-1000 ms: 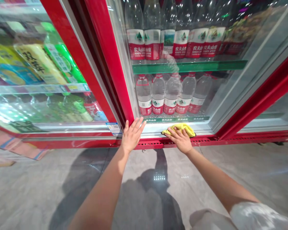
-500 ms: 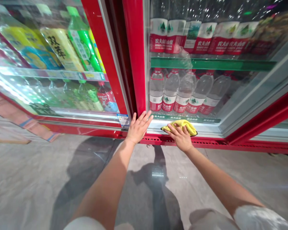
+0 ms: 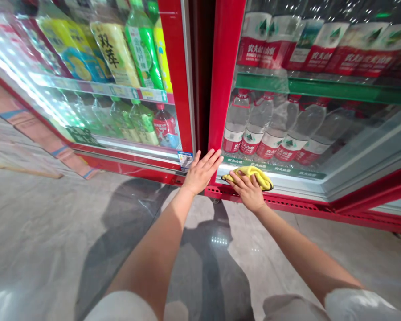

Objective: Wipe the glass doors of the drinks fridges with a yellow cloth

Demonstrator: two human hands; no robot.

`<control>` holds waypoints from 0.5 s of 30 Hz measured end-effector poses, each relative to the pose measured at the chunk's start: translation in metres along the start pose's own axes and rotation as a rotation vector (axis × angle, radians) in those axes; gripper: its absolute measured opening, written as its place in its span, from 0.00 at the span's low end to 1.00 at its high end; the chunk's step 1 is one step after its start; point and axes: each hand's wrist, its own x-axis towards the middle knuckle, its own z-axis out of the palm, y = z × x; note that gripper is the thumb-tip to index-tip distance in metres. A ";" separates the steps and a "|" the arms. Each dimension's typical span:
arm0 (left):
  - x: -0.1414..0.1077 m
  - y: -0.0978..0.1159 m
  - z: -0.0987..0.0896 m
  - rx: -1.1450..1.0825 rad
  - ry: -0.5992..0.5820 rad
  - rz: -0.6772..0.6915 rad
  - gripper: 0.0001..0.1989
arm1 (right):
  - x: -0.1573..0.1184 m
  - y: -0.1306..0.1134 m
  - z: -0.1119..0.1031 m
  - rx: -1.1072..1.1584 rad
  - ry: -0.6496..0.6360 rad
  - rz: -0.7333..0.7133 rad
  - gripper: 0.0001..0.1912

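Yellow cloth point(image 3: 263, 177) lies pressed under the spread right hand point(image 3: 250, 194) on the white sill point(image 3: 297, 186), now farther left, nearer the red post point(image 3: 224, 89), where the empty left hand point(image 3: 202, 173) rests open.

Near the centre, the right hand point(image 3: 250, 193) lies spread over a yellow, dark-edged cloth point(image 3: 262, 176); just left, the left hand point(image 3: 201, 174) touches a glossy red post point(image 3: 223, 89). Clear, red-labelled plastic bottles point(image 3: 289, 150) stand upper right.
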 end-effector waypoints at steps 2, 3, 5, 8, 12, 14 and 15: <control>0.000 -0.001 0.000 -0.009 -0.003 -0.009 0.39 | 0.015 -0.011 0.003 0.011 0.006 -0.032 0.35; 0.000 -0.001 0.001 -0.012 -0.005 -0.011 0.39 | 0.019 -0.015 0.005 0.017 -0.001 -0.066 0.35; 0.000 -0.001 0.001 -0.015 -0.009 -0.011 0.39 | 0.015 -0.016 0.009 0.024 -0.021 -0.128 0.35; 0.001 -0.001 0.000 -0.009 -0.016 -0.002 0.38 | -0.003 -0.009 0.015 0.012 -0.033 -0.153 0.35; 0.001 0.000 -0.001 0.009 -0.016 0.016 0.36 | 0.000 -0.013 0.021 0.012 -0.039 -0.145 0.33; 0.002 0.001 -0.001 0.000 -0.020 0.008 0.35 | 0.012 -0.020 0.023 0.028 -0.045 -0.164 0.31; 0.002 0.001 -0.001 -0.009 -0.023 0.003 0.36 | 0.016 -0.022 0.023 0.038 -0.047 -0.177 0.30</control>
